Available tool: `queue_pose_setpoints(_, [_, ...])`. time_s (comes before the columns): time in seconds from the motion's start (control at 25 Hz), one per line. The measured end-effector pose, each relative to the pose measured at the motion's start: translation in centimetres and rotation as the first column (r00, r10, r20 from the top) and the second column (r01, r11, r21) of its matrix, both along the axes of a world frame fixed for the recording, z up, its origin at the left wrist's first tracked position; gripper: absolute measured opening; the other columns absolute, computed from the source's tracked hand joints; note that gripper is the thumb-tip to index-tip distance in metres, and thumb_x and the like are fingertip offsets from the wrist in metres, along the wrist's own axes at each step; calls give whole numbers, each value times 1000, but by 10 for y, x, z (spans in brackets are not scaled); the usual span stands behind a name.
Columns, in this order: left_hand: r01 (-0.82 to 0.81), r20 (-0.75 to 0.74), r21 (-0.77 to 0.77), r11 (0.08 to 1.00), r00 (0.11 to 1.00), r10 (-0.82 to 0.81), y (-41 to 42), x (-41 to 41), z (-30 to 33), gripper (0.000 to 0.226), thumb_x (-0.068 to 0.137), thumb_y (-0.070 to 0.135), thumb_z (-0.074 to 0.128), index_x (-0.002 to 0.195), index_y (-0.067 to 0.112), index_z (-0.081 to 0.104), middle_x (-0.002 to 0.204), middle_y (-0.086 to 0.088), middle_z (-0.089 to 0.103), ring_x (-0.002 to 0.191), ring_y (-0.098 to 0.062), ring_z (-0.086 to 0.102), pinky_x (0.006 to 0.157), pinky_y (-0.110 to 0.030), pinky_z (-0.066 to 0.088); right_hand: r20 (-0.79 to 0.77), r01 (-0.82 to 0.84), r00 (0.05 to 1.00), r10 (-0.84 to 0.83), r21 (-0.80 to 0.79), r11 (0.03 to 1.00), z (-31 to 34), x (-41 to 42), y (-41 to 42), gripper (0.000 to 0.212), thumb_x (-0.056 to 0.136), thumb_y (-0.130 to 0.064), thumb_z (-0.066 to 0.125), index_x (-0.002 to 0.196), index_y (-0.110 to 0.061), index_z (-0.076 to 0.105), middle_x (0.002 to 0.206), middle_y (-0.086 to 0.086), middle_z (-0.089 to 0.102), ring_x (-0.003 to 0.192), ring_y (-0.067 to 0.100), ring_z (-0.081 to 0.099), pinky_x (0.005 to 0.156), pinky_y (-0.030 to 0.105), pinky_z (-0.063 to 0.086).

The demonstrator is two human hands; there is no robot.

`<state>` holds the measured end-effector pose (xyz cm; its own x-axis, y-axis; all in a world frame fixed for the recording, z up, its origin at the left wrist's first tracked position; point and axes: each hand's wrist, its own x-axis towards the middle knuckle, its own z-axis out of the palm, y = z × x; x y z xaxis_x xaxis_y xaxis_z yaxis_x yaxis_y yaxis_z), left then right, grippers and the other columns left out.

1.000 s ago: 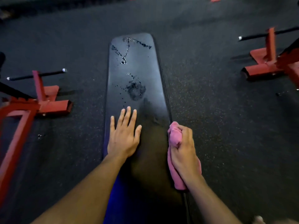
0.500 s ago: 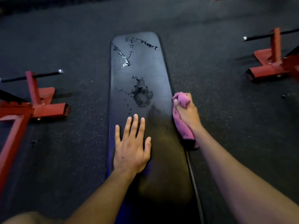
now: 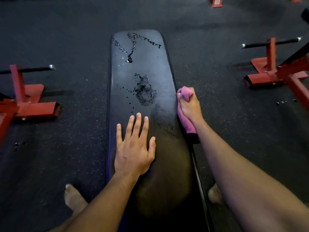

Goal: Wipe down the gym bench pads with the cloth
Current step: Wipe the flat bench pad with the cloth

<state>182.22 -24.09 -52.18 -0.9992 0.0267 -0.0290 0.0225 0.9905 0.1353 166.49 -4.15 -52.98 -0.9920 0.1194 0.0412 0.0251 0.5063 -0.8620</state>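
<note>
On the bench's right edge, a clutched cloth

On the black bench pad (image 3: 142,67) the left hand (image 3: 133,148) lies flat, fingers spread and straight, holding nothing. The right hand (image 3: 189,106) grips the bunched pink cloth (image 3: 185,121) against the pad's right edge. Wet streaks (image 3: 143,91) glisten farther up the pad

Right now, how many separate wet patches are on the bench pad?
2. One wet patch mid-pad, beyond the left hand; one streaky wet trail at the far end. Faint smears near the pink cloth may add more.
</note>
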Motion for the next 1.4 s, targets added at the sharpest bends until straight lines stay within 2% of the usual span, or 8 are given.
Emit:
queue_pose_setpoints(0.2, [6,7,2,1000,1000,-7,2,1,3,71,103,54,18,167,24,10,175,-2,3,161,-21,0,128,-59,1,-29,-131,991,134,89,987,5,94,19,14,101,-32,56,100,-47,57,113,-3,60,103,17,64,81,39,57])
queue_pose_setpoints(0.32, [16,19,-19,1000,1000,-16,1,3,4,71,103,53,19,167,24,12,175,-3,5,161,-21,1,128,-58,1,-61,-82,994,96,207,975,4,100,15,10,101,-30,56,111,-30,56,116,-4,56,98,13,61,81,44,54])
queue_pose_setpoints(0.44, [8,41,-5,1000,999,-8,2,-3,9,70,103,53,17,167,24,12,175,-3,5,162,-21,1,129,-58,0,54,-71,997,57,310,948,17,33,-1,24,100,-25,56,121,-17,49,123,9,52,99,39,62,81,47,50])
queue_pose_setpoints(0.6, [220,9,92,971,975,-222,4,38,26,70,104,54,23,165,20,23,172,-6,20,160,-22,18,130,-51,9,-45,-241,946,320,561,792,72,32,-8,45,90,-18,61,133,-18,49,130,14,46,108,45,57,91,54,50])
queue_pose_setpoints(0.76, [669,-28,17,743,743,-668,-5,132,10,65,106,57,34,160,22,32,167,-3,36,156,-21,29,127,-49,21,-14,-530,643,766,713,458,79,116,-51,65,75,-25,56,140,-18,53,142,14,48,116,39,57,95,48,51])
queue_pose_setpoints(0.96, [682,-46,68,728,732,-680,-9,133,2,67,107,56,30,163,20,28,171,-3,26,158,-19,19,129,-45,8,103,-563,255,961,824,61,44,128,-141,54,80,-34,59,133,-22,61,144,7,54,120,32,51,102,49,38])
queue_pose_setpoints(1.2, [706,29,139,694,698,-716,-13,126,6,67,109,53,26,166,19,15,174,-4,8,161,-19,-2,129,-47,-9,-17,-480,610,792,787,387,43,50,-134,53,93,-30,54,146,-27,53,147,0,54,126,27,53,101,54,41])
queue_pose_setpoints(1.4, [674,-6,128,728,734,-679,-11,132,0,71,105,57,28,163,16,27,170,-7,26,158,-22,20,129,-45,5,30,-689,463,886,642,338,53,136,-97,52,84,-26,50,133,-21,63,146,5,56,131,26,49,106,52,37])
